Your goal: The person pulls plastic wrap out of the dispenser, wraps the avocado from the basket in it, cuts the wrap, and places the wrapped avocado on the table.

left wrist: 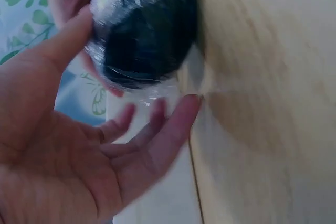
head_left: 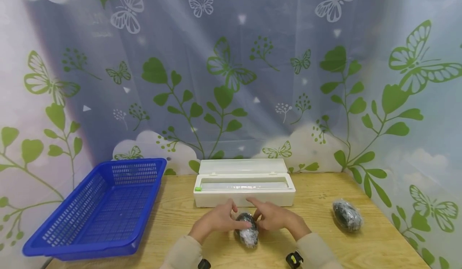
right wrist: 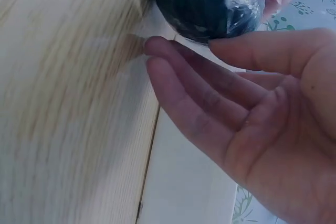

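A dark oval item wrapped in crinkled clear film (head_left: 247,229) is between the two hands, in front of a white film dispenser (head_left: 245,199). My left hand (head_left: 219,220) lays its thumb across the wrapped item; its other fingers (left wrist: 157,145) spread loosely below it, apart from the wrap. On the other side, my right hand (head_left: 274,217) has its thumb tip right at the item's edge, with its fingers (right wrist: 194,98) extended and loosely bent. The dispenser's lid (head_left: 242,166) is raised, and a green slider (head_left: 198,189) shows at its left end.
A second dark item in clear film (head_left: 347,215) lies on the wooden table (head_left: 306,245) at the right. On the left stands a blue plastic basket (head_left: 138,237). A curtain with leaves and butterflies (head_left: 231,112) hangs behind the table.
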The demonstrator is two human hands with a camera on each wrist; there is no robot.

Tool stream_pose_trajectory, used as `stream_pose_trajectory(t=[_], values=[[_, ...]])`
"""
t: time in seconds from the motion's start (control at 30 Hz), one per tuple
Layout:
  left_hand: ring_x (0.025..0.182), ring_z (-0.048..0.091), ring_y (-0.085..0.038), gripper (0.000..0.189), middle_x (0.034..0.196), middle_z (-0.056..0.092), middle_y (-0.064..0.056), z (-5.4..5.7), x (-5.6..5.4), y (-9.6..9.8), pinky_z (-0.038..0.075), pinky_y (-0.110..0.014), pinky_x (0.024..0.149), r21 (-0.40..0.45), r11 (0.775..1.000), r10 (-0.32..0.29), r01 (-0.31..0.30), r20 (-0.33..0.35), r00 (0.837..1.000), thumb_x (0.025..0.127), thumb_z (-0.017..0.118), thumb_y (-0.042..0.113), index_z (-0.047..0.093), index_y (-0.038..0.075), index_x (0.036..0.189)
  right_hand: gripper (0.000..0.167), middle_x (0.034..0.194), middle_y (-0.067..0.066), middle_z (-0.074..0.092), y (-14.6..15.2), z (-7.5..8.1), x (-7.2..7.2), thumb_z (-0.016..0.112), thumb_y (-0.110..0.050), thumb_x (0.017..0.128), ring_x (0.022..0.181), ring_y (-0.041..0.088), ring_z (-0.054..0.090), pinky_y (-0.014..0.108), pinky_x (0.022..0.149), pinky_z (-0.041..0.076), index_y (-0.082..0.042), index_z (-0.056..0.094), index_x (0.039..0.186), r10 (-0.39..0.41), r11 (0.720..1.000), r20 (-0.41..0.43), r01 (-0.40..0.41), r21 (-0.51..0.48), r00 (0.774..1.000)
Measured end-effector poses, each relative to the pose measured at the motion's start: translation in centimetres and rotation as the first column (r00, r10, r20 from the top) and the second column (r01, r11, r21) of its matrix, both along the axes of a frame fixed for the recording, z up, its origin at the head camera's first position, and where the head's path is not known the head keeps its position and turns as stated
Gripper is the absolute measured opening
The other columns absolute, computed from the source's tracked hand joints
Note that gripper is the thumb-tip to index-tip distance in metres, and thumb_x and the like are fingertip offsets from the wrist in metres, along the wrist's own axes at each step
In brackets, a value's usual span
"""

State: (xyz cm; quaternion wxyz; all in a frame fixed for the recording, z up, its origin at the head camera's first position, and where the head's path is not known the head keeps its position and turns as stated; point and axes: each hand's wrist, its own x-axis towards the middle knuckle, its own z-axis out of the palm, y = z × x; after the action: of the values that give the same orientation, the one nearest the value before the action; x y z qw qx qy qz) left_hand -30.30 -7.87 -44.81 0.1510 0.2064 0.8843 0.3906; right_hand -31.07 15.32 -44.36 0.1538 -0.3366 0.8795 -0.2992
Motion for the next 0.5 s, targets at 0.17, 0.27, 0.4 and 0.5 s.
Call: stream_pose_trajectory(t=[0.17,0.27,0.4,0.5], values=[[0.072,0.061,-0.019,0.096,0.089,0.064,-0.007,-0.1,0.01,0.17,0.054,-0.039,0.07,-0.014,1.0,0.011,-0.01,0.037,0.999,0.085,0.081,0.051,0.034,-0.001,0.151,0.081,0.121,0.024,0.072,-0.02,-0.21,-0.19,0.053,0.013,0.089,0.09,0.021,0.073,0.026,0.072,0.055,-0.001,0.021,0.162,0.004,0.999,0.069,-0.001,-0.043,0.998],[0.1,0.07,-0.028,0.099,0.111,0.065,-0.011,-0.12,-0.14,0.25,0.059,-0.047,0.085,0.057,0.998,-0.007,0.006,0.024,1.0,0.086,0.085,0.04,0.026,0.005,0.158,0.083,0.127,0.027,0.069,-0.13,-0.32,-0.14,0.05,0.012,0.088,0.093,0.024,0.071,0.028,0.075,0.055,-0.002,0.019,0.163,-0.004,0.998,0.081,0.009,-0.062,0.997],[0.121,0.065,-0.034,0.1,0.123,0.061,-0.013,-0.15,-0.4,0.43,0.057,-0.05,0.097,0.146,0.989,-0.025,0.031,-0.044,0.999,0.082,0.09,0.026,0.028,0.007,0.157,0.085,0.141,0.031,0.058,-0.17,-0.23,-0.14,0.051,0.008,0.089,0.104,0.03,0.07,0.031,0.078,0.057,-0.004,0.015,0.164,-0.029,0.996,0.071,0.034,-0.078,0.997],[0.118,0.065,-0.032,0.101,0.119,0.06,-0.013,-0.22,-0.65,0.5,0.058,-0.047,0.096,0.187,0.982,-0.021,0.037,-0.086,0.996,0.078,0.092,0.018,0.029,0.007,0.157,0.085,0.145,0.032,0.054,-0.04,-0.04,-0.35,0.055,0.004,0.092,0.106,0.032,0.071,0.032,0.08,0.058,-0.003,0.011,0.165,-0.029,0.993,0.056,0.035,-0.115,0.998]])
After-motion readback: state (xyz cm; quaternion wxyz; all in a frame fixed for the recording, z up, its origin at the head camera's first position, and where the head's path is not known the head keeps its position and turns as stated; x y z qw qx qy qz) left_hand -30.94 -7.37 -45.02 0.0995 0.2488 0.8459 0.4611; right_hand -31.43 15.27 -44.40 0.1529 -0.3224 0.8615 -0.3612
